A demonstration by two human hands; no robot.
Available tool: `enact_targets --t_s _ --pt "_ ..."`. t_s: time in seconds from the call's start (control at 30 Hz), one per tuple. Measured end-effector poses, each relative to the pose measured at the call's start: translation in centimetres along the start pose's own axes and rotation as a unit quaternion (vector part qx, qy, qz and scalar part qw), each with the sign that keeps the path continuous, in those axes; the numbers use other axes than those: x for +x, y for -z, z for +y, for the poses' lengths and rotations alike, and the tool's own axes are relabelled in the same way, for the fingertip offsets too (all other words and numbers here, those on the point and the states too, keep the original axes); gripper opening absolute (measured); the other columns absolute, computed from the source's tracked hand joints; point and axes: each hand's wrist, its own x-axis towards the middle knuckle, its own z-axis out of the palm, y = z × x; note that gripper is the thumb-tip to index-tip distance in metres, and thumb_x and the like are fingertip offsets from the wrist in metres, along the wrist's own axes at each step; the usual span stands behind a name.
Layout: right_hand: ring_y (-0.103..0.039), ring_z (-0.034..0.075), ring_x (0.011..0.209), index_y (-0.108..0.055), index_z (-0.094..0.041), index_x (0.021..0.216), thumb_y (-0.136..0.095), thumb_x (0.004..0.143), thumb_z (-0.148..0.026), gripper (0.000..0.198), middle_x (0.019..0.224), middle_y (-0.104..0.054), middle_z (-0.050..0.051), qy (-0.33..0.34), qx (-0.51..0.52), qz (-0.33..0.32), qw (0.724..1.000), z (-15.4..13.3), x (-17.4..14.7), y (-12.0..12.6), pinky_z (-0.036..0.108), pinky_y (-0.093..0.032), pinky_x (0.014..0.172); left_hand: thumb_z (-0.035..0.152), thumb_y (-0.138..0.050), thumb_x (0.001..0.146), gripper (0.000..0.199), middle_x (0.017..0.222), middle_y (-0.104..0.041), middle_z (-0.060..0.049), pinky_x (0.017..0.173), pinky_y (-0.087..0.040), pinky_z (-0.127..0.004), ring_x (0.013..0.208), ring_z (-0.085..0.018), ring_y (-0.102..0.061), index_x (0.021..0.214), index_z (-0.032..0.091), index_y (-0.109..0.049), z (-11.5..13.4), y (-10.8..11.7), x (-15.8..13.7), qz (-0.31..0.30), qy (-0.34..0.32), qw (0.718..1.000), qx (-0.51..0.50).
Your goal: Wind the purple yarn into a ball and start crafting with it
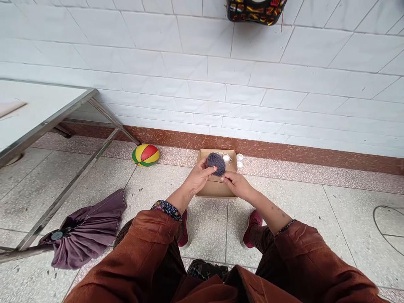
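Observation:
A ball of grey-purple yarn (216,164) is in my left hand (202,173), with the thumb across its front and the fingers behind it. My right hand (236,183) is closed in a pinch at the ball's lower right edge, on the yarn there; the strand itself is too fine to make out. Beneath both hands an open cardboard box (217,192) stands on the floor, partly covered by them. Inside it, white balls (226,158) show behind the yarn. Small white pieces (240,160) lie just right of the box.
A yellow, red and green ball (145,155) rests by the wall, near the leg of a metal-framed table (91,94). Purple cloth (91,229) hangs over the table's lower bar. A patterned black item (255,16) is against the tiled wall. Thin wire (383,233) lies at right.

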Motion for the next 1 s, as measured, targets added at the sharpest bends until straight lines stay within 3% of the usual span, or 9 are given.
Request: enact_targets --t_s 0.13,0.2,0.33,0.43,0.53,0.63,0.73,0.83,1.0 --pt "-0.050 0.013 0.066 -0.062 -0.020 0.085 -0.054 0.097 -0.043 0.027 0.074 -0.059 0.000 0.036 0.072 -0.060 0.995 -2.5 -0.6 1.4 0.027 -0.041 0.066 0.021 -0.080 0.065 0.062 0.119 -0.066 -0.008 0.101 -0.046 -0.040 0.111 -0.023 -0.061 0.123 0.019 -0.059 -0.6 0.7 0.8 0.062 -0.051 0.987 0.138" --pt "-0.047 0.013 0.064 -0.063 -0.020 0.086 -0.057 0.096 -0.049 0.031 0.073 -0.056 -0.001 0.026 0.124 -0.057 0.990 -3.4 -0.7 2.2 0.026 -0.039 0.062 0.020 -0.078 0.063 0.072 0.125 -0.064 -0.010 0.099 -0.047 -0.041 0.112 -0.025 -0.060 0.131 0.020 -0.053 -0.9 1.0 1.0 0.061 -0.054 0.974 0.213" --pt "-0.043 0.012 0.062 -0.064 -0.020 0.089 -0.058 0.094 -0.055 0.035 0.072 -0.052 -0.002 -0.001 0.214 0.040 0.976 -3.1 -0.2 3.7 0.026 -0.037 0.060 0.018 -0.077 0.060 0.092 0.128 -0.060 -0.013 0.093 -0.049 -0.041 0.110 -0.026 -0.059 0.145 0.021 -0.041 -1.5 0.7 0.5 -0.024 -0.031 0.950 0.310" --pt "-0.043 0.013 0.065 -0.063 -0.021 0.087 -0.059 0.092 -0.054 0.033 0.072 -0.050 -0.002 -0.019 0.206 0.118 0.971 -1.5 0.5 4.3 0.027 -0.038 0.062 0.018 -0.076 0.064 0.096 0.124 -0.060 -0.011 0.092 -0.048 -0.041 0.106 -0.025 -0.061 0.151 0.024 -0.037 -1.3 -0.1 -0.4 -0.115 -0.008 0.935 0.335" --pt "-0.044 0.014 0.066 -0.062 -0.021 0.084 -0.059 0.092 -0.050 0.030 0.071 -0.049 -0.002 -0.046 0.174 0.141 0.974 0.1 0.9 4.3 0.027 -0.038 0.064 0.017 -0.073 0.070 0.095 0.119 -0.062 -0.009 0.090 -0.048 -0.040 0.100 -0.023 -0.062 0.155 0.029 -0.032 -0.7 -0.9 -1.1 -0.202 0.006 0.931 0.305" --pt "-0.046 0.015 0.067 -0.061 -0.021 0.081 -0.057 0.092 -0.046 0.028 0.070 -0.051 -0.002 -0.079 0.145 0.126 0.978 1.1 1.0 3.6 0.028 -0.039 0.065 0.018 -0.074 0.072 0.089 0.126 -0.062 -0.009 0.095 -0.046 -0.039 0.109 -0.024 -0.061 0.153 0.030 -0.037 -0.4 -1.2 -1.3 -0.227 0.007 0.952 0.207" --pt "-0.051 0.017 0.070 -0.060 -0.021 0.080 -0.051 0.093 -0.042 0.026 0.073 -0.058 0.000 -0.099 0.104 0.107 0.984 1.7 1.0 2.5 0.028 -0.041 0.067 0.019 -0.079 0.069 0.078 0.132 -0.062 -0.009 0.100 -0.043 -0.038 0.118 -0.026 -0.058 0.142 0.026 -0.052 -0.3 -1.2 -1.1 -0.191 0.010 0.976 0.102" --pt "-0.055 0.018 0.073 -0.062 -0.021 0.085 -0.047 0.094 -0.036 0.023 0.074 -0.061 0.001 -0.097 0.044 0.080 0.991 2.1 0.9 1.4 0.029 -0.042 0.068 0.020 -0.081 0.068 0.062 0.123 -0.067 -0.010 0.100 -0.043 -0.039 0.116 -0.027 -0.060 0.128 0.020 -0.064 -0.4 -1.0 -0.7 -0.119 0.027 0.992 0.030" --pt "-0.054 0.017 0.069 -0.061 -0.020 0.084 -0.049 0.096 -0.033 0.021 0.074 -0.060 0.001 -0.024 -0.010 0.000 1.000 1.1 0.4 0.2 0.028 -0.041 0.068 0.021 -0.083 0.065 0.043 0.109 -0.070 -0.007 0.099 -0.044 -0.037 0.106 -0.021 -0.063 0.105 0.017 -0.070 -0.7 -0.3 0.4 0.001 0.011 0.999 -0.033"
